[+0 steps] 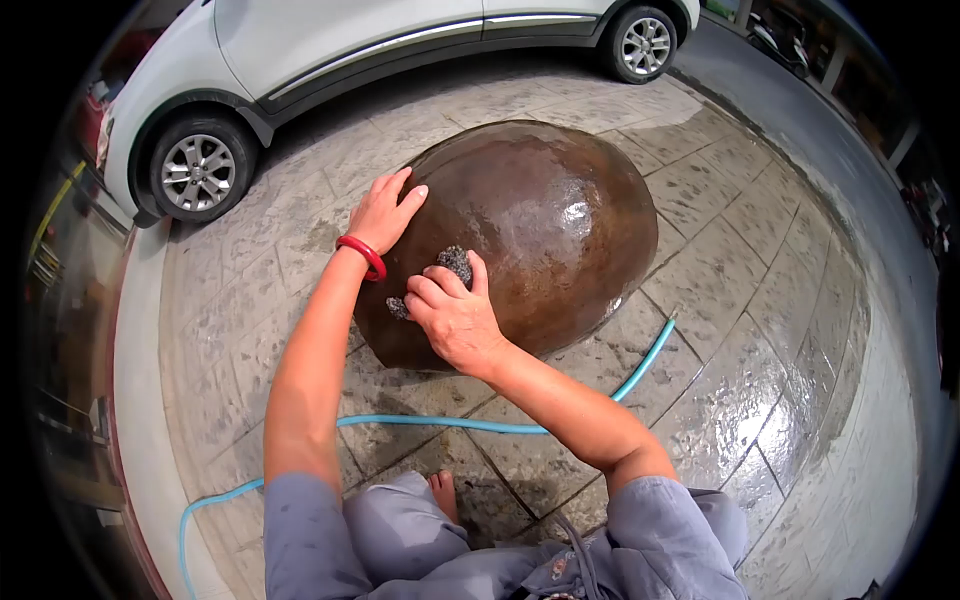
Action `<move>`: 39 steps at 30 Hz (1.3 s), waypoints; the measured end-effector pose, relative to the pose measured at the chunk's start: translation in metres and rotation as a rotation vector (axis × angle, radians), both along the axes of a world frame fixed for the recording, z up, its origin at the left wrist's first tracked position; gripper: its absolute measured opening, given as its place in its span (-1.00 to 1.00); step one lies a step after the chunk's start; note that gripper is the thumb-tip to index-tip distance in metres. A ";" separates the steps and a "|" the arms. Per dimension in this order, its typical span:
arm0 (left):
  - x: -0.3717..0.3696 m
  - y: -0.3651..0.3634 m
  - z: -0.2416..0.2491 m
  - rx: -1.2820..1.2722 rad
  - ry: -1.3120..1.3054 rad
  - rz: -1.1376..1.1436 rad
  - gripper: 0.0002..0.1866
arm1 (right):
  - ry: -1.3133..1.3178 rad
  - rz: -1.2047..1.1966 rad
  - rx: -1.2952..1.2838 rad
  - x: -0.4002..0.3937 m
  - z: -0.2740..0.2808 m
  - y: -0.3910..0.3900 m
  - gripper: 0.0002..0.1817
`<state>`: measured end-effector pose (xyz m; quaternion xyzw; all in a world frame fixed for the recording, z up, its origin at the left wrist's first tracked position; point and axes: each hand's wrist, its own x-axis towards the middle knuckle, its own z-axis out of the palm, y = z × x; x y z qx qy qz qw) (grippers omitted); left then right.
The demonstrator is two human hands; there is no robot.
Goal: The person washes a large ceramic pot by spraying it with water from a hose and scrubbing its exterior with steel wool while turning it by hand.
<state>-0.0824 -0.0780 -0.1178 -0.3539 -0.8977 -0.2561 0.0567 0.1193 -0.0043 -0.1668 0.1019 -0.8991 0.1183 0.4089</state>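
A large, brown, wet dome-shaped vessel (540, 230), which looks like an overturned wok or cauldron, rests on the paving in front of me. My right hand (455, 315) is closed around a dark grey steel wool scourer (455, 263), pressed against the near left part of the dome. Tufts of the scourer stick out on both sides of the fingers. With fingers stretched out, my left hand (385, 213) lies on the dome's left edge, holding nothing. A red bangle (362, 257) circles the left wrist.
A light blue hose (450, 422) runs across the wet stone paving (720, 390) between me and the dome, its end at the right. Behind the dome stands a white car (370, 40). Far right, a scooter (780, 42) is parked beyond the road.
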 end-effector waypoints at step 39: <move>0.053 0.100 0.029 -0.217 0.316 -0.262 -0.40 | 0.203 -0.029 -0.311 -0.013 0.019 0.150 -0.88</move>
